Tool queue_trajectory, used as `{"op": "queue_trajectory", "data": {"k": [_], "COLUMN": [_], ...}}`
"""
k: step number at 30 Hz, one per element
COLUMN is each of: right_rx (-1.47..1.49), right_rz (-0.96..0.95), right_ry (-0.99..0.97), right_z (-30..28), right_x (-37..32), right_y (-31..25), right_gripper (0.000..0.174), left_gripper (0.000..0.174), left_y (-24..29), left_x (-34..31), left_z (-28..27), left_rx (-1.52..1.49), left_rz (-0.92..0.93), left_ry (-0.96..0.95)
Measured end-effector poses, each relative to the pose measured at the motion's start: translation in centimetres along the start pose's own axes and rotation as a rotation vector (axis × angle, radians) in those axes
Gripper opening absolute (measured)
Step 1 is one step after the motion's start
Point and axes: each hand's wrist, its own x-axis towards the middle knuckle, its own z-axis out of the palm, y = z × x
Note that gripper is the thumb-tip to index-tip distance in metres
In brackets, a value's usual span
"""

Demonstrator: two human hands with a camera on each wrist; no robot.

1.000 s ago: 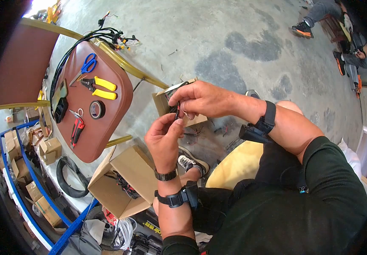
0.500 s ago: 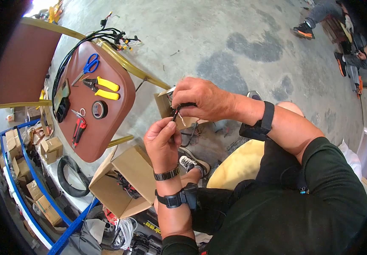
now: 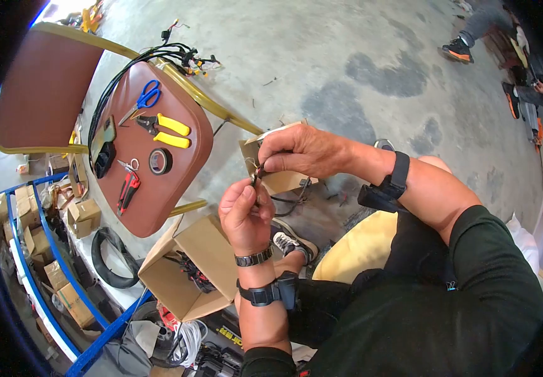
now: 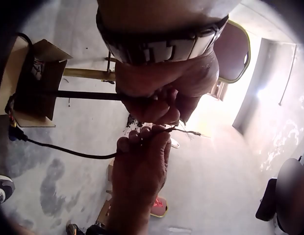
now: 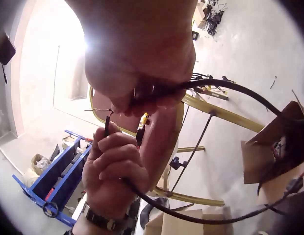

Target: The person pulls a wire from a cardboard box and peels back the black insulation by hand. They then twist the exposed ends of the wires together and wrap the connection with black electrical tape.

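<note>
In the head view my left hand and right hand meet fingertip to fingertip over an open carton. The left hand grips a black cable; its cut end pokes up between thumb and forefinger in the right wrist view. A second black cable runs into the right hand, whose thumb and forefinger pinch it close to its end. Thin twisted wire strands stick out past the right fingertips, near the left fingers. The palms hide the cable lengths inside them.
A brown chair on the left bears blue scissors, yellow-handled pliers, black tape, a red-handled cutting tool and a bundle of black cables. Cartons stand by the feet; a blue rack is beyond. Another person sits far right.
The head view has swung slightly left. My right hand has shifted its fingers on its cable and now pinches it close to the left fingertips. The left hand keeps its grip.
</note>
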Motion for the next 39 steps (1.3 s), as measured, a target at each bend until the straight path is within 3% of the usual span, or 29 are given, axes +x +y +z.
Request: {"op": "queue_trajectory", "data": {"k": [10, 13, 14, 25, 35, 39], "right_rx": [0.129, -0.152, -0.170, -0.357, -0.326, -0.342], "right_rz": [0.169, 0.011, 0.011, 0.117, 0.154, 0.136], "right_ry": [-0.103, -0.041, -0.040, -0.115, -0.120, -0.126], "right_z": [-0.7, -0.9, -0.8, -1.0, -1.1, -1.0], "right_x": [1.1, 0.7, 0.6, -0.7, -1.3, -1.4], "right_y": [-0.7, 0.1, -0.1, -2.5, -2.6, -2.5], "right_gripper": [0.019, 0.020, 0.020, 0.022, 0.022, 0.023], "left_gripper": [0.022, 0.021, 0.020, 0.010, 0.011, 0.011], "left_y": [0.1, -0.4, -0.3, -0.8, -1.2, -0.6], "left_x": [0.1, 0.2, 0.2, -0.3, -0.6, -0.9], "left_z": [0.2, 0.0, -0.1, 0.9, 0.8, 1.1], "left_rx": [0.094, 0.195, 0.211, 0.552, 0.495, 0.410], "left_rz": [0.010, 0.048, 0.074, 0.152, 0.140, 0.042], "left_ry": [0.041, 0.138, 0.078, 0.153, 0.101, 0.074]}}
